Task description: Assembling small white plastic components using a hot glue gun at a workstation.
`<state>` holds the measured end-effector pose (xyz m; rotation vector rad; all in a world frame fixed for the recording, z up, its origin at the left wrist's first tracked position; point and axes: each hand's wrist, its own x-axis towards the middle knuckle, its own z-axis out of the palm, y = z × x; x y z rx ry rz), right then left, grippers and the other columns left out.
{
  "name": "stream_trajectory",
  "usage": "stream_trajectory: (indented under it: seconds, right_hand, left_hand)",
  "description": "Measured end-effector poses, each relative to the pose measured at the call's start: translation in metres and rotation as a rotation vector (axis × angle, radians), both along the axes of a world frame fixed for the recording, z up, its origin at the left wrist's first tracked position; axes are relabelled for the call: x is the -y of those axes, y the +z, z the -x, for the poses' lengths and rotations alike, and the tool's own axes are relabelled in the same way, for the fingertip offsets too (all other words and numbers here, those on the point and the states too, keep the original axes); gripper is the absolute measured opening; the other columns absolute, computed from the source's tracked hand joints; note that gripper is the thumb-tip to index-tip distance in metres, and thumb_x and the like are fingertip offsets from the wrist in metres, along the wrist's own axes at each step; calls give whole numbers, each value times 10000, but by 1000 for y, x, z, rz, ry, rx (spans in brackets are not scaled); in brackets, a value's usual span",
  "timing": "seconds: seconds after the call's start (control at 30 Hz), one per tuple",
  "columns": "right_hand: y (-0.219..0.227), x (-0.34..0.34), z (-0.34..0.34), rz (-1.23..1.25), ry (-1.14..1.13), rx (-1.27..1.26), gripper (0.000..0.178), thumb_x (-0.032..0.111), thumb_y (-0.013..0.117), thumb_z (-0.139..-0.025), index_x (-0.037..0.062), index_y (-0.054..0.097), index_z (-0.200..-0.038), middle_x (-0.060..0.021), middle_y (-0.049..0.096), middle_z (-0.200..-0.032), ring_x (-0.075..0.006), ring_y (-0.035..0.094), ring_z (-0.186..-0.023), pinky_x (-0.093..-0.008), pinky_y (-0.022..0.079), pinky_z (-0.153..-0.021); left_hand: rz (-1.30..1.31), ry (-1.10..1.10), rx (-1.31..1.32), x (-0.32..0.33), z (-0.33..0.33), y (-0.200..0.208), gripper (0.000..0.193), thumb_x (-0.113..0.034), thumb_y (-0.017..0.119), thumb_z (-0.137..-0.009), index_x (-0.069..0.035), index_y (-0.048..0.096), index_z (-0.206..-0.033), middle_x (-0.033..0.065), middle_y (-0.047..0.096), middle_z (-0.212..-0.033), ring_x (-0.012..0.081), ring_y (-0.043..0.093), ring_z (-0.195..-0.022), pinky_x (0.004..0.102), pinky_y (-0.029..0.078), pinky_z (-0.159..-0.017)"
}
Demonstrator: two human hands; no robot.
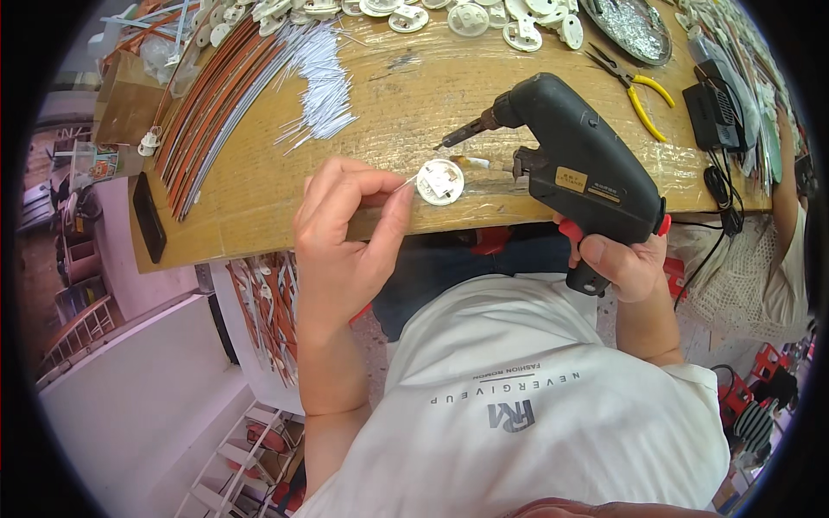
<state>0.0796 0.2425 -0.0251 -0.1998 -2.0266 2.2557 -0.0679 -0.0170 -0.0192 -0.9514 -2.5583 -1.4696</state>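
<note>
My left hand pinches a thin white wire between thumb and index finger. Its far end meets the left edge of a round white plastic disc near the table's front edge; I cannot tell whether it is joined. Small metal parts show on the disc. In my right hand is a black soldering gun, gripped by its handle, thumb over the side and a red trigger by the fingers. Its dark tip points left, above the disc and apart from it. A small white stick with a brown end lies beside the disc.
A pile of short white wires and long brown and grey strips lie at left. More white discs are heaped at the back. Yellow-handled pliers, a dark dish, a black adapter and another person's arm are at right.
</note>
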Motion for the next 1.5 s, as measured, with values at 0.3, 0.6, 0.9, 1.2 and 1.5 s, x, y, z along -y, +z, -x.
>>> stream_trajectory:
  seconds: [0.3, 0.6, 0.9, 1.2, 1.5]
  right_hand:
    - [32, 37, 10, 249, -137, 121, 631, 252, 733, -857, -59, 535, -1370, -234, 679, -1195, -231, 693, -876, -366, 587, -786]
    - [7, 47, 36, 222, 205, -195, 508, 190, 643, -961, -51, 538, -1396, -251, 536, -1471, -284, 559, -1326, -393, 516, -1035]
    - [4, 59, 50, 200, 80, -221, 206, -16, 627, -915, -31, 633, -1120, 6, 617, -898, -47, 515, -783, -233, 443, -664]
    - [7, 59, 48, 152, 28, -241, 185, 11, 627, -939, -23, 625, -1120, 28, 606, -873, -29, 498, -740, -228, 420, -620]
    - [8, 31, 33, 118, -138, -188, 434, 215, 554, -921, -77, 612, -1238, -265, 635, -1316, -362, 642, -1219, -417, 551, -996]
  left_hand:
    - [-163, -26, 21, -24, -2, -5, 144, 36, 787, -812, -2, 741, -943, 89, 655, -938, 177, 645, -818, 280, 517, -698]
    - [-146, -51, 72, -26, -3, -6, 154, 48, 775, -820, 8, 738, -964, 105, 650, -981, 182, 643, -841, 288, 525, -720]
    - [-201, -101, 81, -18, 4, -13, 116, 58, 736, -877, 41, 703, -986, 108, 650, -1003, 172, 628, -866, 278, 521, -759]
    - [-211, -90, 206, -19, 2, -6, 89, 68, 728, -867, 48, 693, -947, 96, 658, -1010, 143, 642, -884, 263, 539, -784]
    - [5, -93, 294, -28, 12, 18, 37, 40, 684, -855, 41, 662, -885, 74, 655, -937, 132, 643, -831, 263, 540, -778]
